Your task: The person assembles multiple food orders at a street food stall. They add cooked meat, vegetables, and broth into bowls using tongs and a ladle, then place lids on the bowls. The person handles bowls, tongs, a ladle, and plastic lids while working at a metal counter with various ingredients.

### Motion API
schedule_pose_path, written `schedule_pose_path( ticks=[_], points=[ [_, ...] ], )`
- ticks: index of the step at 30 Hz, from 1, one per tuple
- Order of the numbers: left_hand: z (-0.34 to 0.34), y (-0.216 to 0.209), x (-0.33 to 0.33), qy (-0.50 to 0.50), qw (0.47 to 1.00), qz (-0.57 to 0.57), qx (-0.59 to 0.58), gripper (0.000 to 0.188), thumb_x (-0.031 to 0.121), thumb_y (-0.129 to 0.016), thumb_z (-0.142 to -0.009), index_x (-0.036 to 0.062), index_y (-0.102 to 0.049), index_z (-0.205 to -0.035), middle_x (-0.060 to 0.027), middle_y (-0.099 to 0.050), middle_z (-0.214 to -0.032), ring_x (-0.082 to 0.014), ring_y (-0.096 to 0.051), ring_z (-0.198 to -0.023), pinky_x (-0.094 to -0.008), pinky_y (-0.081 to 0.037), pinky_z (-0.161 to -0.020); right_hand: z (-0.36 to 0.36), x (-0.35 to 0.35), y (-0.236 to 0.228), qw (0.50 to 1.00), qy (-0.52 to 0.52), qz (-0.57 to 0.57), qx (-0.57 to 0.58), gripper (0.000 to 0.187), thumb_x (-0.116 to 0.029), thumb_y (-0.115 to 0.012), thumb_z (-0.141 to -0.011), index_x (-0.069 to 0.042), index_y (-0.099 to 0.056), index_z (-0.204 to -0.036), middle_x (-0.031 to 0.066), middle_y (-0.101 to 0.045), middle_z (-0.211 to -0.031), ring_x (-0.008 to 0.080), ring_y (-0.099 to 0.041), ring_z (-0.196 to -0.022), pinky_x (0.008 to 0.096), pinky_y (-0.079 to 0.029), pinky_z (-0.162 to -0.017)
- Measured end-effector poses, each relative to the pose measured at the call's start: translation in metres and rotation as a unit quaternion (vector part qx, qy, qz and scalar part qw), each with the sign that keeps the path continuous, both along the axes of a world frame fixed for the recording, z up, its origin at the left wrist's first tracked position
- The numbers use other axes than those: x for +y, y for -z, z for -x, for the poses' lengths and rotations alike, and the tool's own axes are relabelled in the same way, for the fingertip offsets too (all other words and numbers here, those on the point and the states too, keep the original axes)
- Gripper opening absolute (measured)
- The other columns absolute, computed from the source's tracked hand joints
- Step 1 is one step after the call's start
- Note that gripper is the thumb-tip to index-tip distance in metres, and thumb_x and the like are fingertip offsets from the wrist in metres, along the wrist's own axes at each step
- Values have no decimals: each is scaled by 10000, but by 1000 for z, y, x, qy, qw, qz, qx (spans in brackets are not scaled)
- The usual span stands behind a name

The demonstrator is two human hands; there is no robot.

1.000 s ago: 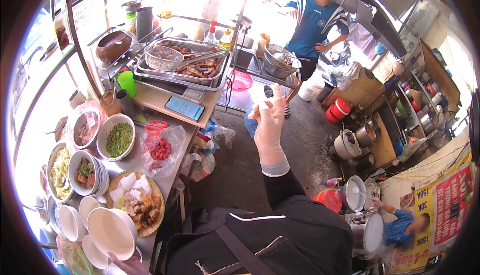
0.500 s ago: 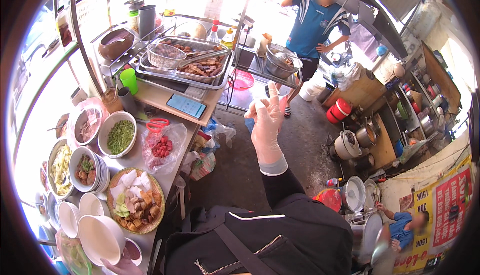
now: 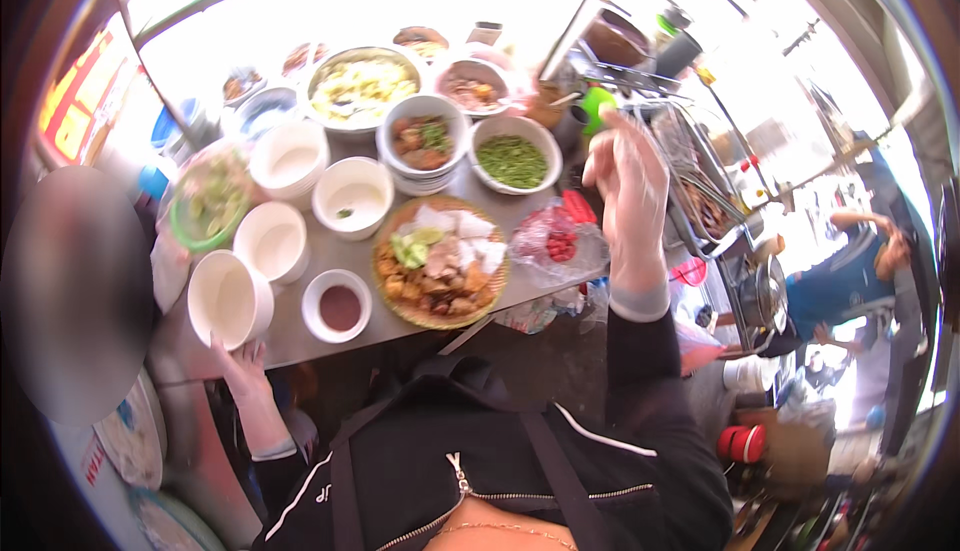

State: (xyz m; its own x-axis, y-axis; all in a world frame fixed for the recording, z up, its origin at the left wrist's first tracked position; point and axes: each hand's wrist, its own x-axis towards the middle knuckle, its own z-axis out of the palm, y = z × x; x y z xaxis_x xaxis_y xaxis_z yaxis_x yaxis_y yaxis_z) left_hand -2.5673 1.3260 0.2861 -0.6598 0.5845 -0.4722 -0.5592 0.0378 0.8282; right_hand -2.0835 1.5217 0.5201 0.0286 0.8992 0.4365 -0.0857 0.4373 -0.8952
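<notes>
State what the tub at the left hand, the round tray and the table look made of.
Tub: matte off-white, likely paper or plastic, from its thin plain wall. Tray: yellowish weave, perhaps bamboo or plastic, from its ribbed rim. Table: smooth grey, possibly metal, from its dull sheen.

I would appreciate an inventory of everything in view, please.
table: one, grey, centre-left
near-empty bowls: at least four, white, left
sauce bowl: one, white, front
woven plate: one, yellowish, centre
bowl stack: one, white, behind plate
greens bowl: one, white, right of stack
large bowl: one, pale, back
smaller bowls: several, mixed, back
green-rimmed bowl: one, green, left
bag: one, clear, right of plate
cup: one, green, upper right
metal tray: at least one, silver, right
blue-shirted person: one, far right
background clutter: uncounted, blurred, right
left hand: one, translucent-gloved, at near-empty bowl
right hand: one, translucent-gloved, right
</notes>
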Motion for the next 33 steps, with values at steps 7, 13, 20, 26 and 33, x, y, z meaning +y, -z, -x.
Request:
schedule_pose_path(
  ticks=[7, 13, 20, 26, 33],
  points=[
    [4, -25, -14, -22, 993, -106, -43, 643, 594, -473, -923, 177, -421, -1409, -36, -534, -1345, -197, -549, -1135, -343, -496, -791, 163, 147, -67, 995, -22, -7, -99, 388, -292, -563, -981, 9, -600, -1223, 69, -637, -896, 154, -631, -811, 276, -513, -713],
    [15, -27, -26, -74, 988, -107, -81, 627, 577, -503, -908, 177, -441, -1387, -35, -566, -1288, -194, -569, -1091, -347, -527, -770, 237, 335, -76, 991, -33, 14, -126, 347, -275, -560, -982, -15, -611, -1206, 122, -660, -1087, 196, -653, -960, 338, -533, -812],
    [22, 16, -64, -17, 999, 36, 12, 617, 414, -467, -973, 8, -383, -1430, -153, -559, -1315, -246, -604, -1168, -413, -545, -903, 290, 403, -99, 982, -173, 5, -74, 383, -485, -601, -914, -117, -591, -1018, 66, -655, -847, 182, -611, -700, 323, -481, -602],
    [11, 23, -41, -35, 997, 69, 7, 602, 447, -559, -949, 10, -481, -1354, -120, -594, -1251, -234, -604, -1129, -414, -526, -877, 304, 425, -97, 819, -382, 261, 340, 541, -426, -368, -1011, -45, -423, -1392, 188, -477, -1408, 233, -420, -1310, 397, -268, -1128],
    [-2, 23, -51, -86, 994, 22, -60, 568, 393, -540, -924, 119, -427, -1409, -74, -553, -1342, -256, -553, -1200, -437, -501, -923, 312, 417, -109, 985, -96, -140, 7, 227, -176, -531, -961, -36, -632, -1108, 92, -648, -1013, 191, -628, -843, 315, -500, -704]
  ],
)
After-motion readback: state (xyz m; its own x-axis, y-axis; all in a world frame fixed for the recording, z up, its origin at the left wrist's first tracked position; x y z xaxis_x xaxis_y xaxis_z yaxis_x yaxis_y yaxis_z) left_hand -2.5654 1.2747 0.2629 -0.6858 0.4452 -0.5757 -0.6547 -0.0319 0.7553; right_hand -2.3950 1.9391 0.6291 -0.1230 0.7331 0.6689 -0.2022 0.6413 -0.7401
